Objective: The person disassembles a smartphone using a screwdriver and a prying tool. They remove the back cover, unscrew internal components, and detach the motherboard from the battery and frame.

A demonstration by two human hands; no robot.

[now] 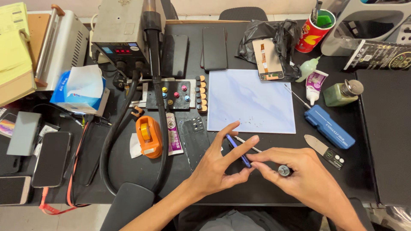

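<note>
Just below the pale mat, at its six o'clock, the left hand pinches a blue phone edge-on, fingers spread. At three o'clock of it, touching, the right hand grips a screwdriver.

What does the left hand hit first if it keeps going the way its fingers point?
The left hand points up and to the right. Beyond its fingertips, the first thing in that line is probably the pale blue mat, at its near edge. Depth is unclear; the fingers might pass above it.
</note>
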